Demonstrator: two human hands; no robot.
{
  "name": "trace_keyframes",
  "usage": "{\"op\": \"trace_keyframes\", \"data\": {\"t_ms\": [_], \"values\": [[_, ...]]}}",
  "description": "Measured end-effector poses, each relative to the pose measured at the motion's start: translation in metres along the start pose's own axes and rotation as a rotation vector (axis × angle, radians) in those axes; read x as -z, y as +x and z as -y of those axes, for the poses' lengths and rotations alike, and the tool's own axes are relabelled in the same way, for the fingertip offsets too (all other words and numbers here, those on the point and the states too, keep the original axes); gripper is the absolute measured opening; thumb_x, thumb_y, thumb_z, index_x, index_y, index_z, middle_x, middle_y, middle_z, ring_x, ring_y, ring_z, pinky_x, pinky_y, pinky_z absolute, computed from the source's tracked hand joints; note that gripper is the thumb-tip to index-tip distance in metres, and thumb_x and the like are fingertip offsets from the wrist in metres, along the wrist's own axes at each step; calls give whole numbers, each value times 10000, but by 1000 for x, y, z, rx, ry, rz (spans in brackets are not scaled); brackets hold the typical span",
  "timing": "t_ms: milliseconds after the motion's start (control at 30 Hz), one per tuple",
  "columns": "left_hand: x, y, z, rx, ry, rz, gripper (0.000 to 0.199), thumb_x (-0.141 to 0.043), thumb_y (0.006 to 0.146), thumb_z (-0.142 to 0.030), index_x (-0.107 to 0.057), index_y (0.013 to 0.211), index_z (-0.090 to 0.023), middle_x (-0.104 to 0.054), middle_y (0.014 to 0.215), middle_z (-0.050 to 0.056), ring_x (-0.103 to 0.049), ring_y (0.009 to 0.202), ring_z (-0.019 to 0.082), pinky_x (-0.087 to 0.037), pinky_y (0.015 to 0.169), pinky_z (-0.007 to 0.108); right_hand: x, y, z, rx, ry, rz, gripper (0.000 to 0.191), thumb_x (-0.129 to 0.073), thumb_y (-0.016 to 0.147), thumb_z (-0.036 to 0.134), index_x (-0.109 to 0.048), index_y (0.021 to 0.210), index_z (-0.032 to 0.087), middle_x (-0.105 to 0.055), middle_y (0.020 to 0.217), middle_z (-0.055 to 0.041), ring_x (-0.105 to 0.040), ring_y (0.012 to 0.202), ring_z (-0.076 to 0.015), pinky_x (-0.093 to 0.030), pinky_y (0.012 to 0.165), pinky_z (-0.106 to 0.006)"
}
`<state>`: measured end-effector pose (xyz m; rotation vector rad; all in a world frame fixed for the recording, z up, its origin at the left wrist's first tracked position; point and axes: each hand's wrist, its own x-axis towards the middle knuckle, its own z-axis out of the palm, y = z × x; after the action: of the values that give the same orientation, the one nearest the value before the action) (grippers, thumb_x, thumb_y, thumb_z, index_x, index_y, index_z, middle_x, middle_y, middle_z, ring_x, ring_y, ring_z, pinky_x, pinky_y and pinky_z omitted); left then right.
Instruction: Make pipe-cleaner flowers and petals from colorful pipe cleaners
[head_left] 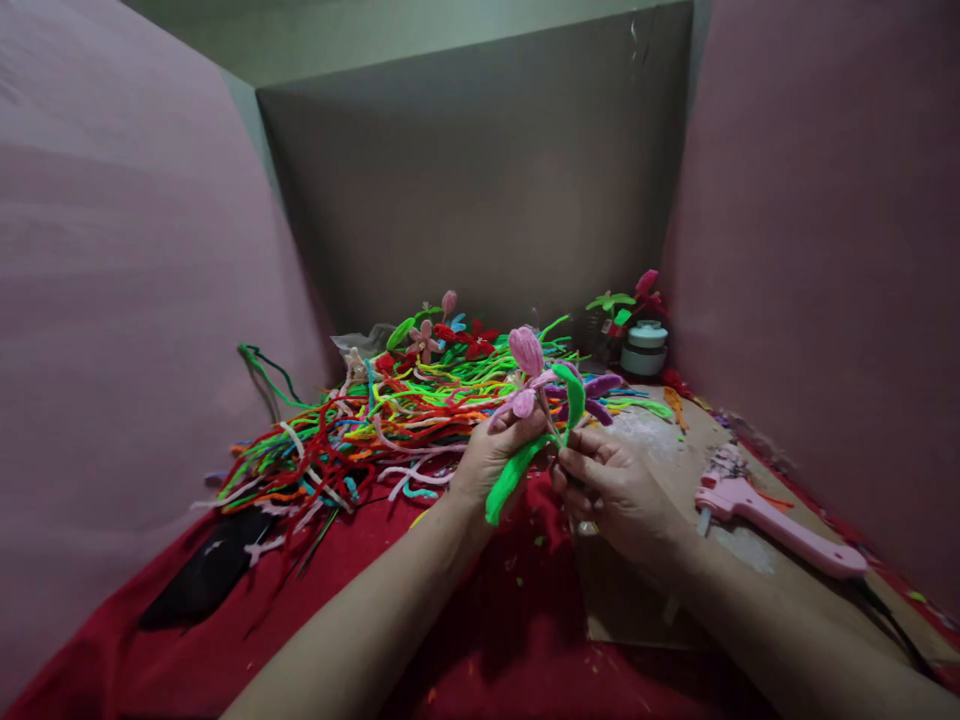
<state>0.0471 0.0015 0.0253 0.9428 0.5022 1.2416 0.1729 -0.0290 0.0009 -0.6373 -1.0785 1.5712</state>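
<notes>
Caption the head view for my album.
Left hand and right hand hold a fuzzy pink flower with green leaves before heaped multicoloured fuzzy stems, a pink plastic glue gun nearby.

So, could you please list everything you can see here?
Fuzzy flower with bud: one, pink, green leaves, held centrally
Fuzzy stems: many, mixed colours, heaped centre to left
Round lidded jar: one, pale teal, back right
Other fuzzy flowers: several, mixed colours, by heap and jar
Flat board: one, brown, right
Plastic glue gun: one, pink, on board
Flat object: one, black, left
Cloth: one, red, beneath
Side panels: two, pink, left and right
Back panel: one, grey, behind
Left hand and right hand: two, bare, gripping the flower
</notes>
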Motion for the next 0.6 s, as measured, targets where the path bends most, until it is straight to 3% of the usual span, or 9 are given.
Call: {"op": "trace_keyframes", "data": {"t_ms": [200, 433, 600], "values": [[-5, -9, -3, -110, 266, -268, 288, -795, 521, -282, -604, 658, -115, -514, 531, -51, -415, 454, 41, -324, 449, 177, -5, -1, -10, 30, -110, -50, 194, -598, 778, 335, -484, 767, 179, -527, 549, 48, -329, 360, -27, -178, 365, -186], [-16, -13, -5, -212, 345, -317, 219, -763, 539, -237, -639, 659, -102, -558, 568, -26, -449, 510, 64, -368, 495, 190, -15, -4, -15, 30, 22, -47, 225, -624, 754, 354, -478, 776, 185, -457, 532, 72, -258, 371, -19, -153, 360, -170], [-19, -18, -2, -202, 367, -360, 229, -747, 573, -275, -575, 584, -125, -511, 511, -46, -412, 449, 50, -338, 435, 183, -21, -8, -12, 5, 112, -128, 255, -662, 715, 340, -455, 739, 193, -408, 497, 96, -228, 360, -14, -159, 345, -150]]}}
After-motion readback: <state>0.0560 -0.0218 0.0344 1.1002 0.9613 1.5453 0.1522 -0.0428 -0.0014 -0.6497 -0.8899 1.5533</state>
